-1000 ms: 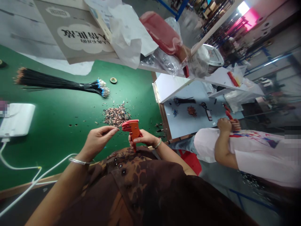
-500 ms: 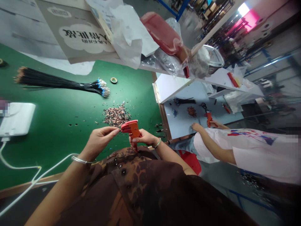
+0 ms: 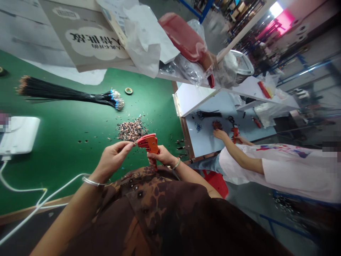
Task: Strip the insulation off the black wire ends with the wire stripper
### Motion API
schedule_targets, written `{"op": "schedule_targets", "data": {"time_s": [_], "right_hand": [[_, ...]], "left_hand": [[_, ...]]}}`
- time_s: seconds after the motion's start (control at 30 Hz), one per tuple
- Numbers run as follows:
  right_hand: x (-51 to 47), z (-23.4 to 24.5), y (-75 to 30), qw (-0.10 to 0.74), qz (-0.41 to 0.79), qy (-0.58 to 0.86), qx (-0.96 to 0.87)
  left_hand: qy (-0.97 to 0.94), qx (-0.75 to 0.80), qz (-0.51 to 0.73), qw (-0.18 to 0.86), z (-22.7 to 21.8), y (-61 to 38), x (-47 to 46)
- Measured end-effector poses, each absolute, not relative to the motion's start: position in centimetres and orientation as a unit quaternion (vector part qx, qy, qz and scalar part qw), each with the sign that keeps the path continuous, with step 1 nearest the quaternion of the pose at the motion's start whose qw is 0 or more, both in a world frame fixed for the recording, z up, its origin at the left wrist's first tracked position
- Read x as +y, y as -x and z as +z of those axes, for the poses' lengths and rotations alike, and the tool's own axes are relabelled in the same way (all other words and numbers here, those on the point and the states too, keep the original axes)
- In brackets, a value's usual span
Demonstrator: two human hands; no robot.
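Observation:
My right hand (image 3: pixel 163 156) is wrapped around the handle of an orange and red wire stripper (image 3: pixel 149 143), whose jaws point left. At those jaws, my left hand (image 3: pixel 115 156) is closed in a pinch between thumb and forefinger; what sits in the fingertips is too small to make out. Just beyond the tool lies a loose heap of small copper-coloured and black pieces (image 3: pixel 131 129) on the green table (image 3: pixel 87 153). Farther back on the left rests a bundle of black wires (image 3: pixel 71 93), with blue and silvery ends on its right and copper-coloured ends on its left.
A tape roll (image 3: pixel 128 91) lies behind the heap. At the left sits a white box (image 3: pixel 20 135) with a white cable. Overhead, a shelf holds papers, bags and a red item (image 3: pixel 183 37). To the right, a co-worker (image 3: pixel 245 160) holds a similar orange tool (image 3: pixel 234 134) at a pale table.
The wire stripper has tilted and shifted up slightly, with my left fingertips still at its jaws. The co-worker's near hand has moved back toward the small pile on the pale table.

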State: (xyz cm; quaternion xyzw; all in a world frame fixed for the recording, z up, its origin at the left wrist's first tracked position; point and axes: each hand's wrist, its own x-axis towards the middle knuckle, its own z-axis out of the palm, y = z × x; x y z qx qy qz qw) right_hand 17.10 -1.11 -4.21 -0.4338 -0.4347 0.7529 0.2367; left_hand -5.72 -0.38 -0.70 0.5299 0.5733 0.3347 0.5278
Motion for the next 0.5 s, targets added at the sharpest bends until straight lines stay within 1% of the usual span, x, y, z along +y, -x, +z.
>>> {"op": "schedule_targets", "data": {"time_s": [0.2,0.27,0.43,0.5], "right_hand": [[-1.5,-4.8,-16.2,0.282,0.748,0.45,-0.399],[-1.5,-4.9,-16.0,0.291,0.747,0.447,-0.397],[-1.1,-4.7,-16.4,0.259,0.772,0.391,-0.43],[-0.8,-4.7,-16.9,0.279,0.768,0.387,-0.428]], "left_hand": [[-0.57,0.542,0.316,0.531,-1.2,5.9,0.0],[-0.586,0.544,0.31,0.515,-1.4,5.7,-0.1],[-0.589,0.574,0.318,0.472,-1.5,5.7,-0.3],[-0.591,0.587,0.315,0.456,-1.5,6.0,-0.5]]}}
